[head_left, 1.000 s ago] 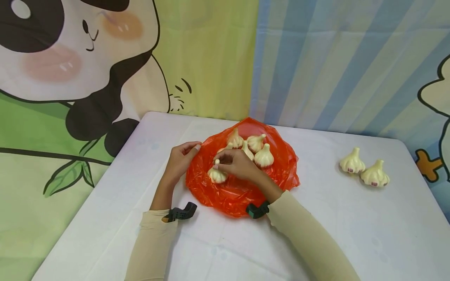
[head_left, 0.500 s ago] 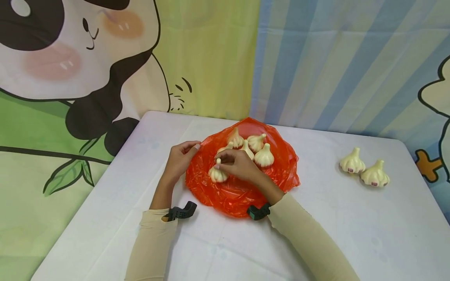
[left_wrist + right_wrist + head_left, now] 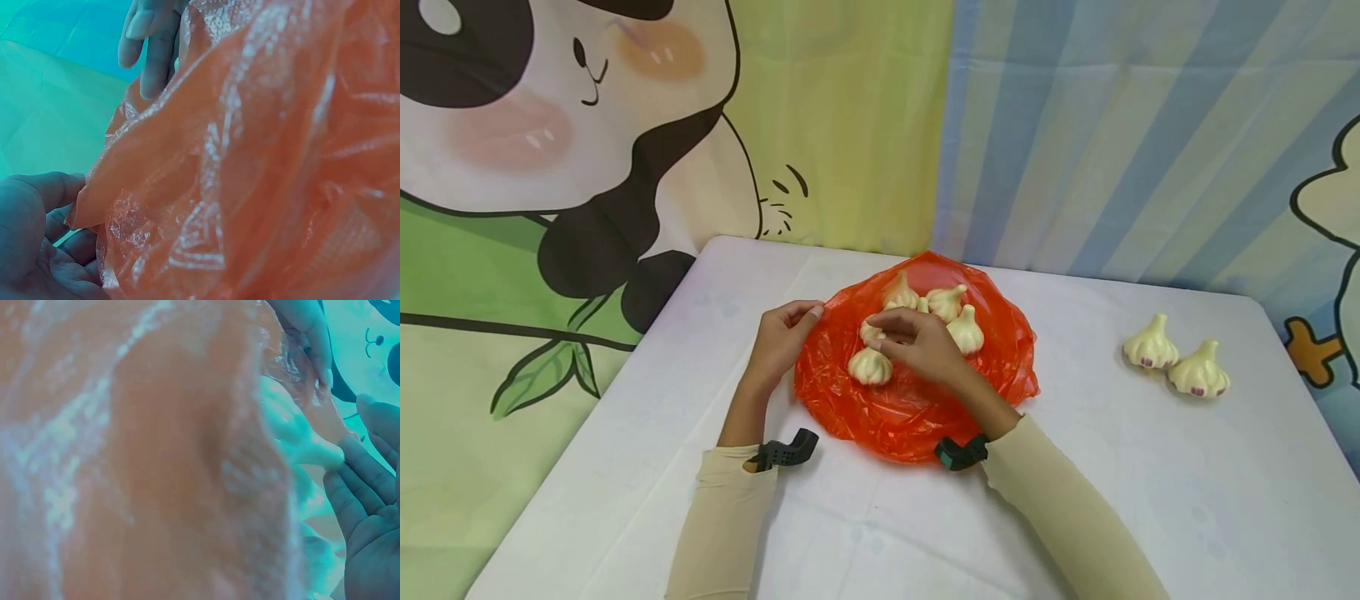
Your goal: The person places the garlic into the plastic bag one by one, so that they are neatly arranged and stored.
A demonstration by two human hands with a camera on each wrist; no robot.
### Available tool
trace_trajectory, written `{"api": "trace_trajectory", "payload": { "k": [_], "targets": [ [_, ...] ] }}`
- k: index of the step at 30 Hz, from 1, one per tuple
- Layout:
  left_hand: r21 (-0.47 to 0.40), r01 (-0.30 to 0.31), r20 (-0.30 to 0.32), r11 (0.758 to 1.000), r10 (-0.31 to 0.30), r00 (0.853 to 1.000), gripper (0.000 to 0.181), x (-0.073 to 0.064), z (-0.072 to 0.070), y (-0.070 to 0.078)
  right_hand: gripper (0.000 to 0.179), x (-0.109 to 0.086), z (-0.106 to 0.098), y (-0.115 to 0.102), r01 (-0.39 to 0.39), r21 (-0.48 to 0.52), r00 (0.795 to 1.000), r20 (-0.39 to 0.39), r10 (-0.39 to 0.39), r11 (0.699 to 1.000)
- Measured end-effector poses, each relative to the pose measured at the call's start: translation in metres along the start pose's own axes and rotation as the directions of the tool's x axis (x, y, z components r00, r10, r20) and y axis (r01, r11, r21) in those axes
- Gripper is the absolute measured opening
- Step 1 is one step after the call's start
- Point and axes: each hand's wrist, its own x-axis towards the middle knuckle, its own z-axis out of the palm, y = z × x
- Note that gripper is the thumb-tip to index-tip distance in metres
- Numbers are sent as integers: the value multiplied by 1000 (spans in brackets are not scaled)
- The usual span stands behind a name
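A red plastic bag (image 3: 902,433) lies spread on the white table with several garlic bulbs in it. At its left edge my left hand (image 3: 781,340) pinches the plastic; the left wrist view shows the bag's rim (image 3: 84,209) between thumb and fingers. Over the bag's middle hovers my right hand (image 3: 923,346), thumb and fingers apart and holding nothing. Just in front of its fingers sits a garlic bulb (image 3: 870,367). In the right wrist view the fingertips lie close by a bulb's stem (image 3: 328,454); whether they touch cannot be told. The right hand partly covers other bulbs.
Two more garlic bulbs, one (image 3: 1152,343) slightly behind the other (image 3: 1199,372), stand on the table (image 3: 1112,467) to the right of the bag. A printed cloth (image 3: 842,125) with a panda hangs behind the table.
My right hand has let go of the front left garlic bulb and drawn back a little to the right. The left hand keeps its place at the bag's edge.
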Motion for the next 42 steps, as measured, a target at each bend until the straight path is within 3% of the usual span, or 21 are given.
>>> {"api": "trace_trajectory", "payload": {
  "k": [6,14,28,36,42],
  "targets": [
    [5,-15,-9,1000,15,1000,34,0,-2,0,30,-5,-9,-4,25,55,999,-39,-23,998],
    [4,-8,-9,1000,8,1000,35,0,-3,1,28,-23,-22,-38,36,88,997,-74,-29,996],
    [15,-2,-26,1000,2,1000,36,1,0,0,25,-57,-71,-45,54,-19,978,-198,-57,998],
    [16,17,-22,1000,-16,1000,37,1,0,0,24,-77,-102,-45,88,-121,947,-297,-120,989],
    [20,23,-19,1000,-22,1000,36,0,0,0,24,-93,-134,-19,44,-200,912,-392,-121,979]
  ]
}}
